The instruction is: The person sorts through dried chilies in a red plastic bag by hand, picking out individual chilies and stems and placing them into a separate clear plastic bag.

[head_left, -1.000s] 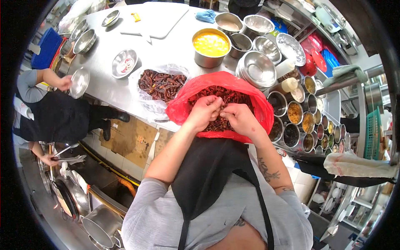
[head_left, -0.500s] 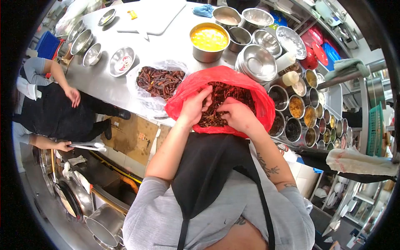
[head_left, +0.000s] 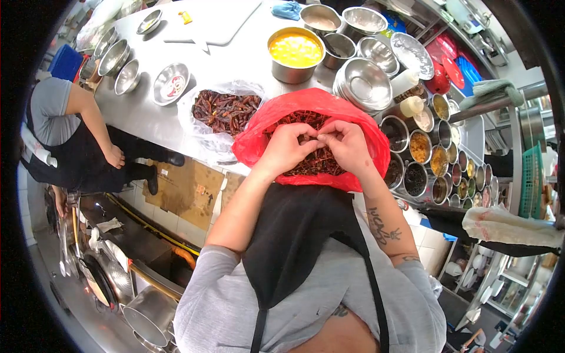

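Observation:
A red plastic bag (head_left: 276, 109) stands wide-mouthed at the counter's near edge, filled with thin, dark red dried chilies (head_left: 318, 163). Over its opening, my left hand (head_left: 288, 148) is closed in a pinch. My right hand (head_left: 348, 148) pinches too, its fingertips meeting those of the left. Whatever small piece lies between the fingertips is too covered to make out. Left of the red bag, a clear plastic bag (head_left: 191, 126) holds larger, dark dried chilies (head_left: 226, 112).
Steel bowls (head_left: 170, 84) and a white cutting board (head_left: 226, 23) are on the counter (head_left: 132, 112). A pot of yellow liquid (head_left: 294, 72) stands behind the red bag. Stacked bowls (head_left: 364, 85) and several ingredient tins (head_left: 419, 147) fill the right. A co-worker (head_left: 65, 129) stands left beside the stove.
My hands have risen from among the chilies and come together, fingertips meeting above the bag. The co-worker has turned toward the stove and lowered the tongs there.

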A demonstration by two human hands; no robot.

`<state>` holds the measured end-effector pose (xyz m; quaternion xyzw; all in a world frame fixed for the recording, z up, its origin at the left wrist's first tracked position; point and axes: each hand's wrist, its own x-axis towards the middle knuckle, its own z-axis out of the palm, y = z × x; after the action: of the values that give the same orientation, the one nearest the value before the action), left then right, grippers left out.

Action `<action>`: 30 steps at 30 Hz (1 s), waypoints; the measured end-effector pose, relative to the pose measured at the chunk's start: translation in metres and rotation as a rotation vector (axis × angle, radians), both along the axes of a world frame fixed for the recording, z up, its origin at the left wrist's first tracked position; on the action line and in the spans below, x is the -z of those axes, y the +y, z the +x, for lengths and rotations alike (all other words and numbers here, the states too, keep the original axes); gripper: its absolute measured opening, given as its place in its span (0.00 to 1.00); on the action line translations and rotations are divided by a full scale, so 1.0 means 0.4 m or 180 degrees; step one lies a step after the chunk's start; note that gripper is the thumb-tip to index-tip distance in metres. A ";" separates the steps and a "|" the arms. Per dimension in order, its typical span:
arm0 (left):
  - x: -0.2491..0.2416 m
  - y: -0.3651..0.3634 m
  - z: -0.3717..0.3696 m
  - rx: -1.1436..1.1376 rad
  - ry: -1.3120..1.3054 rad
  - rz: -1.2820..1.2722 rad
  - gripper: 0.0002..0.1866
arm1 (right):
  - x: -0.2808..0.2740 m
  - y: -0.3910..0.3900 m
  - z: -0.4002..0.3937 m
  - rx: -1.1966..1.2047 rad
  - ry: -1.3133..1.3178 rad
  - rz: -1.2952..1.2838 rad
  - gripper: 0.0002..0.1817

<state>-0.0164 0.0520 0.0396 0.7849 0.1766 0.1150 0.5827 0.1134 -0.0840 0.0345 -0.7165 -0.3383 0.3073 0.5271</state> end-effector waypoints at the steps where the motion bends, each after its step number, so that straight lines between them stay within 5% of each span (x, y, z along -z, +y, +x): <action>1: 0.002 0.005 0.001 0.0000 0.0048 -0.0041 0.12 | 0.009 0.003 -0.005 0.0044 -0.0034 0.0096 0.03; 9: 0.035 0.015 0.009 0.0002 -0.0142 -0.0295 0.11 | 0.014 0.021 -0.042 0.0707 -0.0851 0.0369 0.03; 12: 0.004 0.012 -0.004 0.0171 0.0342 -0.1445 0.09 | 0.038 0.029 -0.008 0.1216 -0.1052 0.0371 0.05; 16: 0.060 0.031 -0.006 -0.0178 -0.0024 -0.2873 0.08 | -0.005 0.006 0.010 0.0246 -0.0683 -0.0609 0.07; 18: 0.070 0.035 -0.005 -0.0416 -0.0299 -0.3280 0.08 | 0.057 -0.008 0.014 -0.0115 -0.1213 -0.0779 0.09; 20: 0.077 0.042 -0.009 -0.0425 -0.0255 -0.3434 0.11 | 0.086 -0.023 0.001 -0.0415 -0.1858 -0.0985 0.11; 27: 0.084 0.053 -0.021 -0.0535 -0.0176 -0.3463 0.12 | 0.063 -0.025 -0.015 -0.0349 -0.2117 -0.1403 0.10; 30: 0.079 0.051 -0.021 -0.0618 -0.0169 -0.3356 0.12 | 0.065 -0.033 -0.019 0.0120 -0.2585 -0.1526 0.12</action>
<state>-0.0247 0.0724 0.0081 0.3628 0.2674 0.0839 0.8887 0.1059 -0.0974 0.0087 -0.8862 -0.4235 0.0620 0.1773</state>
